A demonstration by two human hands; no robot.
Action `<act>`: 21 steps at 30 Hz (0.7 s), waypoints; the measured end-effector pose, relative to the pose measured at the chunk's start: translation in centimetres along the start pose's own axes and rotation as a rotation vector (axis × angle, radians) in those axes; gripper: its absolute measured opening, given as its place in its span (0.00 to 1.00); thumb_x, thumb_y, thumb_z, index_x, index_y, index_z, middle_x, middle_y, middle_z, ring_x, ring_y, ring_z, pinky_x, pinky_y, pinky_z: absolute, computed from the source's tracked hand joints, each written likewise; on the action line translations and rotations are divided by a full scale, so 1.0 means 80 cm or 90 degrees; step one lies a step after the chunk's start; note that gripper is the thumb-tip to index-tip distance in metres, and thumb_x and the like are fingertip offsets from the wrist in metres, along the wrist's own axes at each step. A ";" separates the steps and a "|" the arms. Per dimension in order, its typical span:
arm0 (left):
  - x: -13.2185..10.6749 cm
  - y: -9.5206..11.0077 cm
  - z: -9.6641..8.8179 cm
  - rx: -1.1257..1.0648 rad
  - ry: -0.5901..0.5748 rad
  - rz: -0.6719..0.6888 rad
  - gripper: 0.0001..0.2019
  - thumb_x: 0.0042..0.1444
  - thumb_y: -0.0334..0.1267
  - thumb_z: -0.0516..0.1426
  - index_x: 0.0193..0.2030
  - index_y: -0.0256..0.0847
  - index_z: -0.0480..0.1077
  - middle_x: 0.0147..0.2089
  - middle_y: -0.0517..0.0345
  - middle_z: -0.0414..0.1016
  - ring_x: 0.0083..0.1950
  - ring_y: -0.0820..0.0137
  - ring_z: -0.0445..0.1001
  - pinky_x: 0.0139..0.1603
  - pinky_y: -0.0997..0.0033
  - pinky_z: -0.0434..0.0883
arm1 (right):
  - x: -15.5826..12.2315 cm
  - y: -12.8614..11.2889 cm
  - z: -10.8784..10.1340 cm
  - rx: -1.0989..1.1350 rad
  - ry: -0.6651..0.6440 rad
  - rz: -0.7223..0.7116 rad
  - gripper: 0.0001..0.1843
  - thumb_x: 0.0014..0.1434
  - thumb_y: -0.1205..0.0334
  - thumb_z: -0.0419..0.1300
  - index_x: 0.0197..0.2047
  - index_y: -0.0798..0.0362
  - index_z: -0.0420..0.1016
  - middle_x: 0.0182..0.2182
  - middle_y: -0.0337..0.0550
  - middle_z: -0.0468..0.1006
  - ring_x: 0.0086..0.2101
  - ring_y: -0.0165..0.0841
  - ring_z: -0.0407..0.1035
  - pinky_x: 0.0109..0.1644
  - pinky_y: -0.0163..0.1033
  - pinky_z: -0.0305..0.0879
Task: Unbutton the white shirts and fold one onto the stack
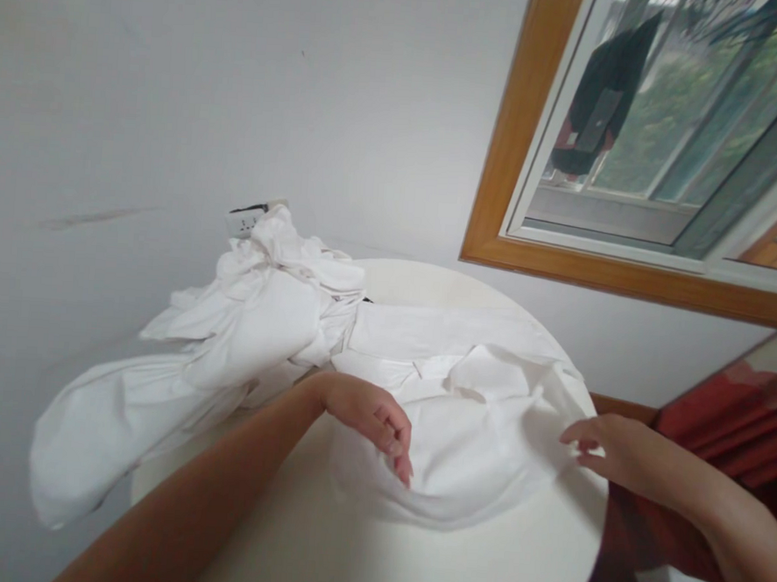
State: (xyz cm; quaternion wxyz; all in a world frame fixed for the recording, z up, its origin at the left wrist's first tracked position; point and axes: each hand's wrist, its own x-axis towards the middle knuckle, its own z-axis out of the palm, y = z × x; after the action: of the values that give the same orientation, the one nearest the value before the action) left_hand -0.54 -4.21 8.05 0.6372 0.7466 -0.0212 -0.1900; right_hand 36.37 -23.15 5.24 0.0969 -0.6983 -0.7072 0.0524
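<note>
A white shirt (460, 410) lies spread on a round white table (412, 556), its collar near the middle. My left hand (377, 422) rests on the shirt's lower part, fingers curled and pointing down at the cloth. My right hand (606, 449) is at the shirt's right edge, fingers pressed together pinching the fabric. A heap of more white clothing (261, 318) is piled at the table's far left, and a sleeve (103, 432) hangs off the left side.
A white wall stands close behind the table, with a socket (248, 219) just above the heap. A wood-framed window (641, 140) is at the upper right. Red fabric (730, 408) lies to the right of the table.
</note>
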 end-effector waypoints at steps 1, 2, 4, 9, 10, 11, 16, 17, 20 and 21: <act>0.003 0.000 0.001 -0.005 0.034 0.003 0.18 0.55 0.53 0.57 0.40 0.39 0.74 0.48 0.49 0.78 0.53 0.62 0.74 0.55 0.63 0.68 | -0.005 -0.005 -0.005 0.019 -0.053 0.012 0.12 0.48 0.61 0.62 0.38 0.42 0.81 0.27 0.40 0.81 0.24 0.36 0.73 0.29 0.39 0.69; 0.007 -0.001 0.001 -0.006 0.094 0.010 0.18 0.56 0.52 0.57 0.41 0.38 0.74 0.47 0.48 0.78 0.52 0.63 0.75 0.54 0.63 0.69 | -0.006 -0.013 -0.011 0.032 -0.080 0.017 0.15 0.50 0.59 0.61 0.43 0.43 0.80 0.28 0.41 0.81 0.24 0.35 0.73 0.29 0.38 0.68; 0.019 -0.007 -0.001 0.021 0.285 0.046 0.16 0.59 0.49 0.55 0.40 0.36 0.72 0.44 0.46 0.79 0.47 0.64 0.76 0.51 0.63 0.71 | 0.003 -0.032 -0.024 0.033 -0.042 0.009 0.17 0.54 0.56 0.59 0.47 0.44 0.78 0.31 0.43 0.81 0.28 0.37 0.75 0.34 0.40 0.70; 0.035 -0.045 -0.021 0.457 0.764 0.087 0.11 0.57 0.37 0.54 0.45 0.39 0.71 0.49 0.48 0.75 0.53 0.63 0.70 0.58 0.57 0.65 | 0.066 -0.071 -0.022 -0.025 0.092 -0.156 0.17 0.60 0.58 0.53 0.50 0.48 0.75 0.48 0.46 0.77 0.48 0.41 0.70 0.55 0.48 0.64; 0.033 -0.055 -0.026 0.560 0.791 0.060 0.12 0.56 0.34 0.54 0.47 0.39 0.71 0.51 0.49 0.74 0.56 0.62 0.68 0.60 0.55 0.63 | 0.079 -0.075 -0.015 -0.045 0.108 -0.178 0.18 0.61 0.58 0.53 0.52 0.48 0.74 0.51 0.47 0.75 0.51 0.42 0.68 0.57 0.49 0.62; 0.030 -0.064 -0.031 0.640 0.800 0.026 0.14 0.55 0.32 0.54 0.48 0.40 0.71 0.53 0.49 0.73 0.57 0.61 0.67 0.61 0.54 0.62 | 0.092 -0.076 -0.007 -0.068 0.122 -0.189 0.19 0.61 0.57 0.53 0.54 0.47 0.72 0.54 0.47 0.73 0.55 0.43 0.64 0.59 0.52 0.59; 0.021 -0.102 -0.049 0.739 0.785 -0.059 0.19 0.54 0.31 0.54 0.54 0.40 0.69 0.57 0.50 0.71 0.59 0.62 0.66 0.62 0.57 0.62 | 0.140 -0.064 0.022 -0.201 0.171 -0.066 0.25 0.62 0.52 0.52 0.61 0.49 0.64 0.59 0.53 0.66 0.61 0.47 0.55 0.64 0.62 0.42; 0.022 -0.107 -0.052 0.728 0.789 -0.056 0.18 0.55 0.32 0.54 0.54 0.39 0.70 0.57 0.50 0.71 0.58 0.64 0.67 0.62 0.58 0.63 | 0.148 -0.059 0.023 -0.221 0.157 -0.019 0.26 0.62 0.52 0.52 0.61 0.51 0.63 0.57 0.55 0.69 0.59 0.47 0.59 0.63 0.62 0.44; 0.025 -0.117 -0.057 0.698 0.812 -0.056 0.16 0.58 0.36 0.53 0.52 0.40 0.71 0.54 0.51 0.74 0.56 0.65 0.70 0.61 0.58 0.65 | 0.161 -0.046 0.018 -0.236 0.044 0.048 0.21 0.61 0.54 0.53 0.53 0.55 0.72 0.45 0.56 0.78 0.48 0.46 0.69 0.56 0.55 0.58; 0.026 -0.118 -0.058 0.694 0.817 -0.060 0.15 0.59 0.37 0.53 0.52 0.41 0.71 0.54 0.52 0.74 0.56 0.65 0.70 0.60 0.58 0.65 | 0.162 -0.042 0.014 -0.222 0.003 0.044 0.18 0.61 0.54 0.52 0.47 0.55 0.76 0.41 0.55 0.79 0.45 0.45 0.71 0.52 0.50 0.62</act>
State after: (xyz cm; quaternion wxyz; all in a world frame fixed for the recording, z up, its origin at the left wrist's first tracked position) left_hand 0.85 1.38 -1.05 0.0673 0.9131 0.2872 0.2816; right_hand 32.75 -10.21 5.66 -0.0260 -0.7288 -0.6807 -0.0695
